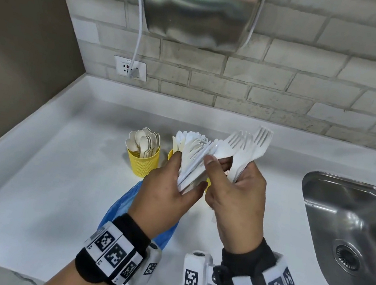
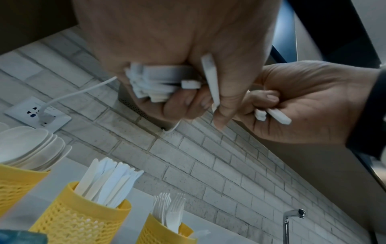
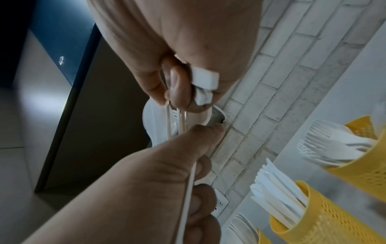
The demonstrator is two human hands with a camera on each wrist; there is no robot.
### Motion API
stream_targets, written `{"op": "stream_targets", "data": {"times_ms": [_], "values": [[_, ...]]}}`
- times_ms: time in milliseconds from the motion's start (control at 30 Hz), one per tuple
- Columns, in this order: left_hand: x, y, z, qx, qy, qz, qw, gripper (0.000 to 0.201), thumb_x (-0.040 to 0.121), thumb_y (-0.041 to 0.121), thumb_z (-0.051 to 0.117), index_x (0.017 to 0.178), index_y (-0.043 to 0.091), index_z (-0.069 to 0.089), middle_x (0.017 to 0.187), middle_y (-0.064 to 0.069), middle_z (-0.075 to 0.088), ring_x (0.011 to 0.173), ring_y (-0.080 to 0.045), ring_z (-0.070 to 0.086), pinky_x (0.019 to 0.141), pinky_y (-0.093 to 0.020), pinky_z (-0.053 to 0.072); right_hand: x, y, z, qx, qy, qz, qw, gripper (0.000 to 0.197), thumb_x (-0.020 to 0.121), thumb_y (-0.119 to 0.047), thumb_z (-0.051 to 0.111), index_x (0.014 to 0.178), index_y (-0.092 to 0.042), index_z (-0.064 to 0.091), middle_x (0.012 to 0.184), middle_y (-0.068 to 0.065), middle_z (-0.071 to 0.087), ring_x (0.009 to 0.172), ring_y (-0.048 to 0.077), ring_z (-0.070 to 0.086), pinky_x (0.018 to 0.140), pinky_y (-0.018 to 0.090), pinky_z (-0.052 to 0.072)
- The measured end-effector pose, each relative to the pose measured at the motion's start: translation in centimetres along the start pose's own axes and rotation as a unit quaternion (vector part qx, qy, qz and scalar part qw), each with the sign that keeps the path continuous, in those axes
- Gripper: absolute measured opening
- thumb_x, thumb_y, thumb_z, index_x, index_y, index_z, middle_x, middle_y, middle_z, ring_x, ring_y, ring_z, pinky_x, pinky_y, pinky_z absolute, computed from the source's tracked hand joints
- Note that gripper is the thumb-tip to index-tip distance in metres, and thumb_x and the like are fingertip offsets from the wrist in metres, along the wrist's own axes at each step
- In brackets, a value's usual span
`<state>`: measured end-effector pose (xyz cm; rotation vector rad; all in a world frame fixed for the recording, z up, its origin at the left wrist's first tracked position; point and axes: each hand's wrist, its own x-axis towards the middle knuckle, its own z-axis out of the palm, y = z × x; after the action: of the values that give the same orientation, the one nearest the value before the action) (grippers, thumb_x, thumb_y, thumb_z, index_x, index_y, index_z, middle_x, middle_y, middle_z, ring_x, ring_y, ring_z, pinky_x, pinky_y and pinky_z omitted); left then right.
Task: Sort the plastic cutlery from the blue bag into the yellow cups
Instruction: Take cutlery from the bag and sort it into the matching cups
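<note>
Cutlery in hand: a mixed white bundle point(image 1: 193, 165) fanned out in the left hand, held above the surface, in front of the cups; three forks point(image 1: 245, 149) stand tines-up in the right hand.
Left hand point(image 1: 168, 193): fingers curled round the bundle's handles; left wrist view shows the square handle ends point(image 2: 158, 84) packed against the palm, with one loose handle lying under the thumb.
Right hand point(image 1: 234, 200): fingers clenched on the fork handles; thumb point(image 1: 213, 164) reaches across onto the left hand's bundle. Right wrist view shows two handle ends point(image 3: 205, 80) sticking out between its fingers.
Hands: touching each other, raised over the bag.
Spoon cup point(image 1: 141, 163): yellow mesh, upright, holds spoons point(image 1: 143, 141), bowls up; leftmost of the row.
Knife cup point(image 2: 81, 219): yellow mesh, next to the spoon cup, filled with knives point(image 2: 110, 180), blades up. In the head view largely hidden behind the left hand.
Fork cup point(image 2: 165, 231): third yellow cup, nearest the sink side, holds a few forks, tines up.
Blue bag point(image 1: 121, 206): lies flat on the surface below the left hand, just in front of the cups; contents cannot be told.
Surface point(image 1: 51, 181): white, with a raised lip along the wall.
Sink point(image 1: 350, 234): steel, to the right, well apart from the cups.
Wall: pale brick tiles; steel hand dryer point(image 1: 197, 7) above, its white cord point(image 1: 138, 39) running down to a socket point(image 1: 129, 68).
</note>
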<state>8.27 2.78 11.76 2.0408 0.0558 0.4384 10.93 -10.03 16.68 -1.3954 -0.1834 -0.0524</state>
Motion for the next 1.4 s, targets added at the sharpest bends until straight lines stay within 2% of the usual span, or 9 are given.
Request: {"op": "stream_targets", "data": {"times_ms": [200,367,467,533,633,800,900,1067,1400], "values": [[-0.1,0.0,-0.3,0.037,0.021,0.011,0.999,0.049,0.088,0.037,0.077,0.131,0.026,0.056,0.109,0.015,0.072,0.098,-0.007,0.069,0.083,-0.032,0.057,1.0,-0.4,-1.3,0.13,0.082,0.003,0.988,0.018,0.097,0.001,0.044,0.083,0.01,0.051,0.061,0.016,0.04,0.048,0.023,0.039,0.046,0.026,0.033],[-0.1,-0.1,-0.8,0.108,0.021,0.013,0.994,0.04,0.083,0.039,0.074,0.116,0.022,0.061,0.091,0.009,0.072,0.079,-0.012,0.065,0.071,-0.034,0.055,2.5,-1.1,-3.1,0.214,0.097,-0.006,0.972,0.027,0.086,-0.013,0.039,0.065,-0.016,0.056,0.067,0.015,0.054,0.07,0.031,0.053,0.069,0.036,0.044],[0.1,0.1,-1.2,0.2,-0.012,0.014,0.98,0.032,0.081,0.028,0.071,0.11,0.023,0.059,0.083,0.005,0.068,0.071,-0.022,0.059,0.064,-0.037,0.051,3.2,-2.1,-3.9,0.26,0.073,0.021,0.963,0.021,0.081,-0.013,0.038,0.061,-0.019,0.042,0.055,0.001,0.031,0.048,0.019,0.029,0.049,0.025,0.03],[0.2,0.2,-1.5,0.24,-0.015,0.035,0.97,0.033,0.08,0.026,0.071,0.112,0.023,0.06,0.085,0.003,0.07,0.071,-0.026,0.06,0.062,-0.036,0.051,3.8,-2.7,-4.5,0.208,0.047,0.007,0.977,0.017,0.071,-0.015,0.046,0.07,-0.017,0.029,0.054,-0.003,0.024,0.045,0.015,0.017,0.043,0.021,0.02],[0.2,0.1,-1.9,0.269,-0.02,0.053,0.961,0.037,0.08,0.027,0.072,0.116,0.024,0.062,0.089,0.003,0.072,0.074,-0.027,0.064,0.062,-0.037,0.054,4.2,-3.7,-4.9,-0.027,-0.034,-0.079,0.996,0.01,0.085,-0.007,0.052,0.078,-0.014,0.051,0.051,-0.009,0.04,0.042,0.01,0.03,0.042,0.019,0.027],[0.2,0.0,-2.2,0.301,-0.019,0.091,0.949,0.036,0.074,0.025,0.077,0.107,0.024,0.063,0.082,0.005,0.071,0.065,-0.025,0.063,0.053,-0.025,0.047,4.3,-5.1,-4.8,-0.356,-0.197,-0.111,0.907,0.016,0.092,-0.021,0.071,0.077,-0.015,0.071,0.057,-0.007,0.057,0.051,0.005,0.046,0.055,0.018,0.036],[-0.1,-0.1,-2.1,0.317,-0.008,0.127,0.94,0.038,0.067,0.021,0.084,0.1,0.023,0.065,0.075,0.008,0.069,0.058,-0.021,0.061,0.051,-0.019,0.036,4.1,-5.5,-4.4,-0.384,-0.248,-0.073,0.886,0.012,0.089,-0.026,0.073,0.078,-0.022,0.075,0.064,-0.003,0.067,0.058,0.016,0.057,0.059,0.028,0.045],[-0.7,-0.4,-2.2,0.313,-0.029,0.139,0.939,0.028,0.075,0.024,0.079,0.097,0.023,0.064,0.079,0.007,0.07,0.062,-0.023,0.062,0.049,-0.028,0.048,4.0,-6.0,-4.8,-0.41,-0.293,-0.058,0.862,0.01,0.089,-0.025,0.073,0.08,-0.024,0.075,0.065,0.001,0.065,0.055,0.009,0.049,0.056,0.026,0.043],[-1.0,-0.5,-2.5,0.198,-0.068,0.058,0.976,0.028,0.076,0.033,0.066,0.103,0.027,0.061,0.083,0.005,0.069,0.072,-0.019,0.062,0.063,-0.038,0.052,3.2,-4.4,-4.8,-0.331,-0.268,-0.151,0.892,0.012,0.095,-0.022,0.072,0.092,-0.01,0.073,0.092,0.006,0.068,0.087,0.019,0.068,0.078,0.044,0.052]]}}
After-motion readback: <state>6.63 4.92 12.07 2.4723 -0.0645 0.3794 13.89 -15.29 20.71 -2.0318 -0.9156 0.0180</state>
